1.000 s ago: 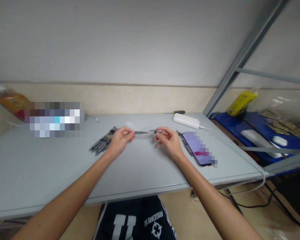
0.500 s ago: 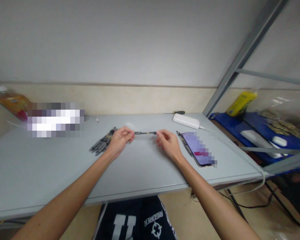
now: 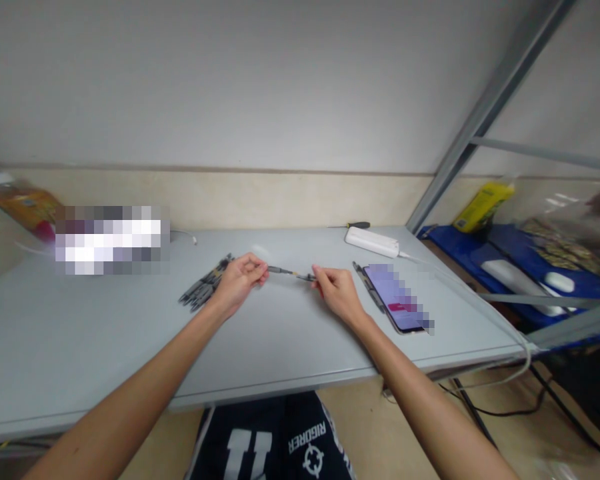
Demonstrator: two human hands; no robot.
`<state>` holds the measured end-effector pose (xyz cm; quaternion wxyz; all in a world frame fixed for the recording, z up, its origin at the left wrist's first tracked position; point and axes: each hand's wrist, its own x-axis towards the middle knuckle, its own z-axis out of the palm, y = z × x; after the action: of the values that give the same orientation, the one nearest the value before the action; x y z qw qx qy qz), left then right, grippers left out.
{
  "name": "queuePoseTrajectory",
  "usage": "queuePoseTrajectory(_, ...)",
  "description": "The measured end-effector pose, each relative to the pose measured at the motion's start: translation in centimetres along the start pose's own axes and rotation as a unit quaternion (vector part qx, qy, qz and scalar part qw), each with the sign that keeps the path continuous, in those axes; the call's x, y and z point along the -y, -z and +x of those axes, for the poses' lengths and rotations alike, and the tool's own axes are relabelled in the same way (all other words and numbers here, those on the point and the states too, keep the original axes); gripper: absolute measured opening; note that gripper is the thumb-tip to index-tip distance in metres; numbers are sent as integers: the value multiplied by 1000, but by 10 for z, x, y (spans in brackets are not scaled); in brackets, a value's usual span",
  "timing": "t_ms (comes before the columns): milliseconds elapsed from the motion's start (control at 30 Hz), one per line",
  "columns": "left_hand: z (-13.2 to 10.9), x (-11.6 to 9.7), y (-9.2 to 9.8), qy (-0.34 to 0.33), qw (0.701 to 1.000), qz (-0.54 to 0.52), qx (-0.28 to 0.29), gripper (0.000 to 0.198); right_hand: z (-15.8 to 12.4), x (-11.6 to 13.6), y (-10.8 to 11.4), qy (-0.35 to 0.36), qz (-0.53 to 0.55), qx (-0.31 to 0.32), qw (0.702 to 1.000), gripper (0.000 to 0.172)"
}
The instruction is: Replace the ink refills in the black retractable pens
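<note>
A slim grey-and-black pen (image 3: 282, 271) spans the space between my hands above the desk, slanting down to the right. My left hand (image 3: 239, 281) pinches its left end between thumb and fingertips. At the other end, my right hand (image 3: 338, 288) is closed on the darker end part (image 3: 306, 277). A small yellowish spot shows near the middle, where the line bends slightly; whether the two parts are joined there I cannot tell. Partly behind my left hand lies a bunch of similar grey pens (image 3: 200, 290). More pen-like pieces (image 3: 369, 288) lie right of my right hand.
A phone (image 3: 393, 300) with a lit screen lies beside those pieces. Behind it are a white power strip (image 3: 373, 241) with a cable and a screwdriver (image 3: 359, 225). A blurred-out bright object (image 3: 113, 240) stands at the left. The desk's front edge (image 3: 280, 389) runs before me.
My right hand has lowered and turned a little, so the pen's right end has dropped and the pen is no longer level. My left hand has hardly moved.
</note>
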<state>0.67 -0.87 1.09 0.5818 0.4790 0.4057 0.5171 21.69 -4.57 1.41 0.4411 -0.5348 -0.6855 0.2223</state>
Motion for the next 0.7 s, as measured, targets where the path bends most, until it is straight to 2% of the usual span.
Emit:
queuePoseTrajectory(100,-1,-2,-1,12,1000,-18,1,28,0,-3,-2,43,-12,-21,999,29)
queuePoseTrajectory(200,-1,-4,-1,38,998,-46,-1,28,0,-8,-4,116,-48,-22,992,37)
queuePoseTrajectory(300,0,-4,0,73,994,-75,4,30,-2,-10,-6,168,-82,-2,982,25)
queuePoseTrajectory(400,1,-2,2,88,992,-87,19,34,-3,-9,-7,188,-92,1,978,21)
queuePoseTrajectory(533,0,2,4,53,998,-16,41,35,-2,-5,-5,137,-66,22,988,23)
queuePoseTrajectory(633,0,5,4,-16,997,62,43,35,0,-3,-1,40,3,52,998,31)
queuePoseTrajectory(700,0,5,4,-64,991,108,39,34,2,-4,1,-31,69,81,994,35)
